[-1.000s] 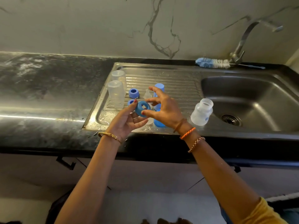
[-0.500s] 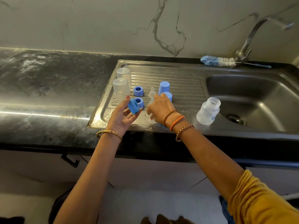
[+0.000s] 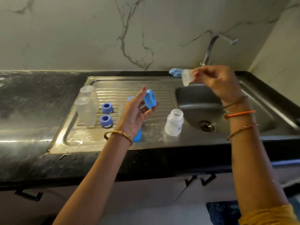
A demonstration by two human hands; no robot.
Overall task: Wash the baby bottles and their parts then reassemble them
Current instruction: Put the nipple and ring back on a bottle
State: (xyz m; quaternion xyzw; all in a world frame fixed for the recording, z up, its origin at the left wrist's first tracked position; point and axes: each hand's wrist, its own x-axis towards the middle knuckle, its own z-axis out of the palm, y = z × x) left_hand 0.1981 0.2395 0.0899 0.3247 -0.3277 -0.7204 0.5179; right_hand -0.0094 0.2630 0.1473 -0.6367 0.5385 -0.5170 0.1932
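Blue plastic shows in the left hand (image 3: 138, 114): a ring (image 3: 150, 99) pinched between fingertips and thumb, tipped on edge so its open centre faces right, toward the other hand. The right hand (image 3: 215, 82) is raised over the far side of the basin (image 3: 243, 114), to the right of the left hand and farther out, fingers pinching a clear teat (image 3: 186, 77); it is blurred, so which way the teat's tip points cannot be told.

The coming move, as I judge it, is seating the teat in the ring. That turns on the gap between the two hands, which are well apart, and on lining the teat's long axis with the ring's hole. The right hand would have to travel back and down to the left one.

Just right of the left hand an open bottle (image 3: 174, 123) stands upright on the drainer (image 3: 162, 83), nothing visible inside. Left of that hand sit two more blue rings (image 3: 106, 115), and beyond them two clear upturned pieces (image 3: 86, 109), likely bottles or caps. A blue cap (image 3: 137, 136) shows under the left wrist. A brush (image 3: 175, 73) lies behind the teat.
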